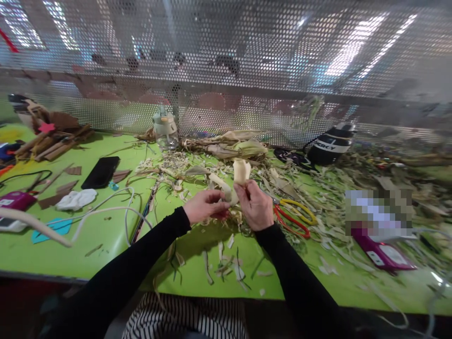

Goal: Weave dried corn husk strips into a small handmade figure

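Note:
Over the green table (106, 235) both my hands work on a pale rolled corn husk piece (241, 171). My right hand (254, 205) is closed round its lower part and holds it upright. My left hand (205, 206) pinches a pale husk strip (221, 183) that runs from the roll down to my fingers. Loose husk scraps (229, 263) lie on the table just below my hands.
Scissors with red and yellow handles (294, 216) lie right of my right hand. A husk pile (229, 143) and a small bottle (165, 128) stand behind. A black phone (101, 172), white cloth (76, 199) and white cables (106, 207) lie left. A perforated metal screen (226, 70) closes the back.

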Demonstrator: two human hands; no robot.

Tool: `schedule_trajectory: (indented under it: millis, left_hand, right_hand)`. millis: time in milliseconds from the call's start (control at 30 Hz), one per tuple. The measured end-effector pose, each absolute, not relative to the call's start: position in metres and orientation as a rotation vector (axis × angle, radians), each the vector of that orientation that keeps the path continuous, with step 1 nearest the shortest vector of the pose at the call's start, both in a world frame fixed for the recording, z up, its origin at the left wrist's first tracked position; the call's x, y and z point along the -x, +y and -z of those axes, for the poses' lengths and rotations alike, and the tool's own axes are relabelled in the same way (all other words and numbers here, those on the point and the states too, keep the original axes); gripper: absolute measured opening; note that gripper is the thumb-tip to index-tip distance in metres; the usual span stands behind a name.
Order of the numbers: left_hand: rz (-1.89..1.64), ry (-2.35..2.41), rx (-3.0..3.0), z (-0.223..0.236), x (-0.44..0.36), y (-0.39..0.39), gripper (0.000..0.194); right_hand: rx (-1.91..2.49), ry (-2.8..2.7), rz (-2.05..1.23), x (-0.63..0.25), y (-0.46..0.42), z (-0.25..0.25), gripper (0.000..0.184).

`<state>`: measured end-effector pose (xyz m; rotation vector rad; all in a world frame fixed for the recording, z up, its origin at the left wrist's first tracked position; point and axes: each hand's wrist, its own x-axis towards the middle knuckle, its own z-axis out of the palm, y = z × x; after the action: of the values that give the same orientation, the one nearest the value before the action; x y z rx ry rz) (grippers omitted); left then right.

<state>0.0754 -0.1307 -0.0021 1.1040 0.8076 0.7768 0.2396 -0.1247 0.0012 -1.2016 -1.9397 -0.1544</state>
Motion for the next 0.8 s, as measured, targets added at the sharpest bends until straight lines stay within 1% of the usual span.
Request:
schedule_trajectory:
  millis: [100,167,333,433,500,667,733,800]
  left_hand:
    - [-0.847,0.816,-1.198,0.004,-0.082,-0.135,0.032]
    - [-0.895,0.861,-1.254,0.006,-0.086,-0.137,0.030]
    - [-0.976,0.991,-1.132,0.003,-0.089,-0.137,0.014]
    - [-0.995,0.979,-1.010,-0.001,-0.086,-0.135,0.005]
    - [-1.007,0.966,-0.967,-0.002,-0.084,-0.135,0.006]
    - [-1.053,0.919,-0.890,0.000,-0.081,-0.134,0.019]
    - [-1.062,0.901,-0.865,0.001,-0.082,-0.134,0.023]
    - [-1.086,0.878,-0.850,0.002,-0.083,-0.133,0.025]
  right_hand:
    - [1.307,-1.862,0.202,-0.234,-0.129,0.001,0.022]
    - [1.322,-1.871,0.170,-0.232,-0.129,0.001,0.022]
    - [1.275,-1.854,-0.126,-0.234,-0.125,0.000,0.016]
    - [1.224,-1.812,-0.291,-0.235,-0.123,0.000,0.018]
    - [1.172,-1.784,-0.349,-0.235,-0.122,0.001,0.017]
    - [0.999,-1.760,-0.312,-0.232,-0.124,0.006,0.020]
    - [0.900,-1.726,-0.355,-0.229,-0.124,0.007,0.025]
    - [0.816,-1.628,-0.416,-0.227,-0.123,0.008,0.038]
